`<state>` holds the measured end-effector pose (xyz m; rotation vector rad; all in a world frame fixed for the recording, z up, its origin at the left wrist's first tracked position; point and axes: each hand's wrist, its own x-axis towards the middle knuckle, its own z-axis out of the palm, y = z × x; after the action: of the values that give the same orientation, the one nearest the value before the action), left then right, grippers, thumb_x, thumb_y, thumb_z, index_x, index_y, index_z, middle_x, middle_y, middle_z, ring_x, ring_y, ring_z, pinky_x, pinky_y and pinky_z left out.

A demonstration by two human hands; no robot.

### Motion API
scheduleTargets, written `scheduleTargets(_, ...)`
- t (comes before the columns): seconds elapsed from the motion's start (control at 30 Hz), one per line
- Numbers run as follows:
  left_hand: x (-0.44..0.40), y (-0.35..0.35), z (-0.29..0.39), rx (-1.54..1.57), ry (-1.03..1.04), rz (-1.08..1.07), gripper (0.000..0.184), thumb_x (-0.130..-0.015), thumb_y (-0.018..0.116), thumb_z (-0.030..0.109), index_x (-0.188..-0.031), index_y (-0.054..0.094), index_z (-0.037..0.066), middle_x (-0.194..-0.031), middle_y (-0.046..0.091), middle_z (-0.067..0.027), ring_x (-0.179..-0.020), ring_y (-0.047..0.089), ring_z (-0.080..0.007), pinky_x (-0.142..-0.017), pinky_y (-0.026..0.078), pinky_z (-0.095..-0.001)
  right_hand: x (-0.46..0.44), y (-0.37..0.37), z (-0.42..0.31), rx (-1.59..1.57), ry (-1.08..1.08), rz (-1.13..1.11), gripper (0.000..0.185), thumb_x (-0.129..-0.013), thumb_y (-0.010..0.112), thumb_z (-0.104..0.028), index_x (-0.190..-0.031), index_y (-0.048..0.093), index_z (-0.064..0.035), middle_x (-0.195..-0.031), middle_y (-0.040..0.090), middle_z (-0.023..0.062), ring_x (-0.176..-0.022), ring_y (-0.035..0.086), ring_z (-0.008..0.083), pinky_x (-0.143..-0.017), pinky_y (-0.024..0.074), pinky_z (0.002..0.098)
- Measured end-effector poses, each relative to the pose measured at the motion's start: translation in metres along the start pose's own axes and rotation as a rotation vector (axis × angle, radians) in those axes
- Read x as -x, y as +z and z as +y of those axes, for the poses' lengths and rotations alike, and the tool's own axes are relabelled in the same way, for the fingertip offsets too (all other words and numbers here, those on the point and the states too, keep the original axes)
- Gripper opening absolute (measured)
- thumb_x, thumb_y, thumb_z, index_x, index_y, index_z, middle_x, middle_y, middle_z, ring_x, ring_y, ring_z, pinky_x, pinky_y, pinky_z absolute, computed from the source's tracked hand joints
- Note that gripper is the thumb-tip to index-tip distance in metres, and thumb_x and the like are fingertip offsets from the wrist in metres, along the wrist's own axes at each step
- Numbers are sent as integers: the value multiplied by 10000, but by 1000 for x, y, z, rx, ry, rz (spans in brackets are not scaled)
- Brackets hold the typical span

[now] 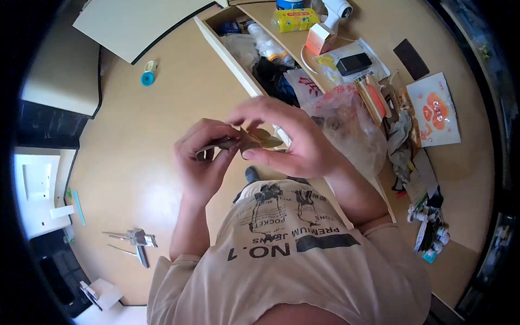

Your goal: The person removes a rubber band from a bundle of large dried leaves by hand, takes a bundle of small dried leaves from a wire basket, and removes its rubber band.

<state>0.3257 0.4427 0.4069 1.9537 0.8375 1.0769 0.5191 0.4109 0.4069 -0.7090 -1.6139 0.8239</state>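
Both hands meet in front of the chest, over the floor beside an open drawer. My left hand (203,151) is closed, its thumb and fingers pinching the left part of a brownish-green, leaf-like piece (262,139). My right hand (295,138) is curved around the other side of that piece, thumb below and fingers above, with the thumb tip close to it. What exactly the piece is I cannot make out. Just behind my right hand is a clear plastic bag with red print (352,127).
The open drawer (230,59) holds bottles and bags. On the countertop (466,179) lie a white hair dryer (338,10), a yellow packet (297,20), a black box (353,64) and a white-orange packet (434,111). A tape-like item (148,78) and a metal stand (138,238) are on the floor.
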Motion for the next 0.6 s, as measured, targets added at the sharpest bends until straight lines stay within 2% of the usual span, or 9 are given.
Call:
scheduleTargets(0.03,1,1,-1,110,-56,42,137,-777,703,-92,-887,671,-17,-830,663,-53,-777,609,-96,-631,446,-212,-1,-1,1,68,21,-24,275,-798,686,24,-1069,647,-5,-1025,626,86,-954,602,187,-769,500,300)
scheduleTargets(0.07,2,2,-2,221,-113,85,136,-785,706,-84,-896,671,-14,-824,668,-49,-770,610,-93,-624,444,-208,-1,-5,2,71,17,-22,275,-798,686,24,-1069,647,-5,-1025,626,86,-954,602,187,-769,500,300)
scheduleTargets(0.13,4,-3,-5,192,-164,66,110,-820,712,-43,-916,663,-24,-837,669,-67,-729,608,-101,-609,451,-213,1,-14,6,144,177,-79,190,-781,692,31,-965,651,1,-991,637,72,-955,599,178,-775,495,295)
scheduleTargets(0.2,3,-4,-1,380,-224,178,102,-853,711,3,-920,645,-37,-838,665,-88,-684,600,-115,-604,461,-223,2,-20,8,153,185,-72,154,-755,692,45,-894,643,0,-970,647,67,-947,611,197,-807,495,312)
scheduleTargets(0.27,3,-5,0,466,-243,218,123,-874,704,38,-919,624,-44,-836,662,-103,-665,597,-127,-603,469,-233,5,-30,19,245,67,-247,128,-755,671,8,-877,632,-3,-907,636,81,-909,626,263,-830,500,354)
scheduleTargets(0.33,2,-7,-2,502,-256,243,128,-881,700,55,-913,615,-35,-832,661,-107,-664,599,-136,-606,473,-240,8,-33,24,345,92,-297,159,-770,625,26,-923,647,-8,-974,647,85,-976,623,279,-877,489,366)
scheduleTargets(0.43,2,-7,-2,488,-277,257,145,-880,707,73,-914,618,-36,-833,662,-111,-660,596,-138,-603,473,-244,8,-34,25,325,165,-160,268,-823,562,35,-1076,639,-8,-1067,657,124,-1065,619,287,-950,475,376)
scheduleTargets(0.57,3,-5,-4,493,-264,252,165,-874,721,85,-937,633,-40,-832,666,-97,-661,590,-124,-587,460,-230,5,-25,30,264,115,-125,250,-863,569,5,-1104,635,0,-1087,665,131,-1046,637,265,-917,498,357)
scheduleTargets(0.6,3,-5,-4,493,-265,251,165,-874,721,85,-937,633,-40,-832,666,-97,-661,590,-124,-587,460,-230,5,-19,29,171,149,-120,240,-899,563,-19,-1126,637,8,-1108,668,114,-1054,634,224,-901,497,333)
